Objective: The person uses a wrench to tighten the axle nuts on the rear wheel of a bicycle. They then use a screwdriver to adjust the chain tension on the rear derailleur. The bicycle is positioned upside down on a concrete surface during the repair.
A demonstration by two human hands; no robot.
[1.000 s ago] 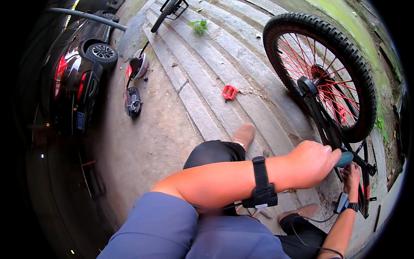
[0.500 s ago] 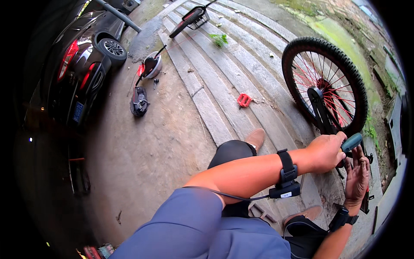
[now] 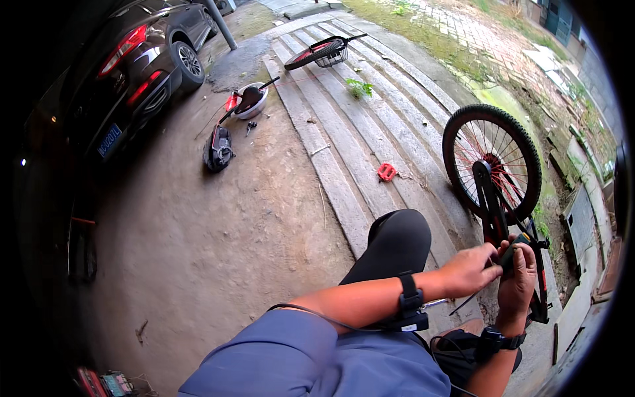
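Note:
In front of me to the right, my right hand [image 3: 516,286] is closed round a tool with a dark green and yellow handle [image 3: 508,259]; its working end is hidden. My left hand [image 3: 467,271] meets it from the left, thumb and fingers bent together at the tool. What lies between the left fingertips cannot be made out. Just beyond both hands is a black bicycle frame part [image 3: 489,198], joined to a knobby-tyred wheel [image 3: 529,142] with red spokes. A red pedal [image 3: 386,173] lies apart on the stone slabs.
Farther off lies another bicycle wheel [image 3: 305,57] with a black wire basket [image 3: 331,57]. On the left, a saddle [image 3: 249,99] rests over a pale bowl [image 3: 263,106], near a black bag-like bundle [image 3: 218,150]. A dark car [image 3: 159,46] and a grey post [image 3: 221,26] stand behind.
The green-handled tool has come down and left, from my left hand into my right hand's grip. My right fingers, outstretched before, are now closed. The view has shifted.

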